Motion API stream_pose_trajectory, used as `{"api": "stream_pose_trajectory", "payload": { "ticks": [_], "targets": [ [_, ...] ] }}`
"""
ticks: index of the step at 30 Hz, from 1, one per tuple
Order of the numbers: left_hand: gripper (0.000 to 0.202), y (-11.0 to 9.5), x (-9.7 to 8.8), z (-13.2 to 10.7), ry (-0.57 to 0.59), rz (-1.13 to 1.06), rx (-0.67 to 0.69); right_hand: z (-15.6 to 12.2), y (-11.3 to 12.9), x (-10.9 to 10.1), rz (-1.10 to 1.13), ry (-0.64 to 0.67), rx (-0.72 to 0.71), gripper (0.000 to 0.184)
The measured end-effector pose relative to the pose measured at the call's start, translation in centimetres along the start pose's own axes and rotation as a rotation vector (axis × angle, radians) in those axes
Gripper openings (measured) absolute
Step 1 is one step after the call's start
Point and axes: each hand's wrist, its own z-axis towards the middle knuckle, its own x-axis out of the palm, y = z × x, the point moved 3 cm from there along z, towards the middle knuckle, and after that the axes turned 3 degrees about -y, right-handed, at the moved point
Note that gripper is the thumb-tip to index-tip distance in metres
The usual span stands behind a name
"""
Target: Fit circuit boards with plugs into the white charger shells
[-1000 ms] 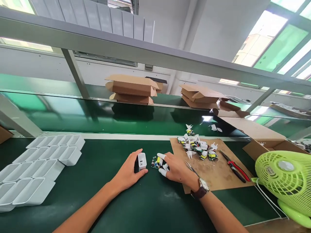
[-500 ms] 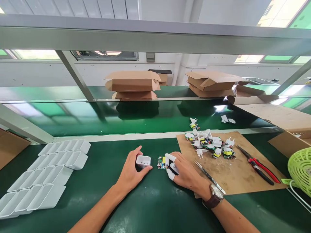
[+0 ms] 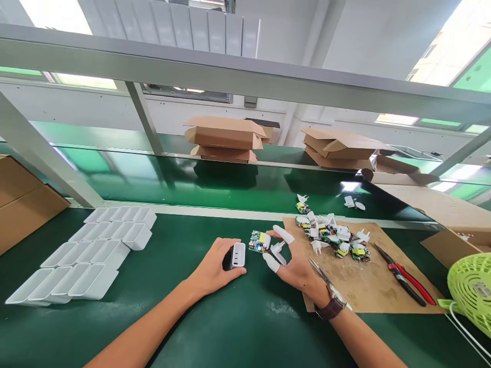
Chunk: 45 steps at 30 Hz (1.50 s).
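My left hand rests on the green mat, fingers wrapped round a small white charger housing whose port face points toward me. My right hand, with white finger cots on thumb and forefinger, pinches the plug end of a green circuit board with a yellow part, lifted slightly off the mat. The board sits just right of the housing, a small gap between them.
A cardboard sheet carries a pile of boards and plug parts, tweezers and red-handled cutters. White trays lie at left, a green fan at right, flat cartons behind the conveyor.
The left hand turned the housing from opening-up to port face toward me. The right hand raised and opened its forefinger, holding the board by the plug end.
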Motion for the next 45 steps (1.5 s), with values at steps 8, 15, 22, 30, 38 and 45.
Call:
{"api": "stream_pose_trajectory", "payload": {
  "ticks": [8,15,22,30,38,45],
  "targets": [
    [0.063,0.0,-0.4,-0.1,-0.233,0.108,0.211,0.7,3.3,2.0,-0.188,0.082,-0.334,0.073],
    [0.063,-0.5,-0.6,-0.3,-0.253,0.204,0.276,-1.2,4.2,2.2,-0.264,0.058,-0.377,0.080],
    [0.063,-1.1,-0.6,-0.3,-0.215,0.242,0.313,-0.9,4.5,2.0,-0.252,0.065,-0.365,0.076],
    [0.064,-1.3,-0.6,-0.6,-0.185,0.281,0.333,-0.8,4.9,1.8,-0.237,0.070,-0.326,0.073],
    [0.061,-1.0,-0.5,-0.7,-0.149,0.261,0.345,-0.8,4.9,1.9,-0.216,0.090,-0.329,0.075],
    [0.063,-1.4,-0.5,-0.7,-0.136,0.246,0.333,-0.8,4.8,2.1,-0.202,0.097,-0.316,0.075]
  ]
}}
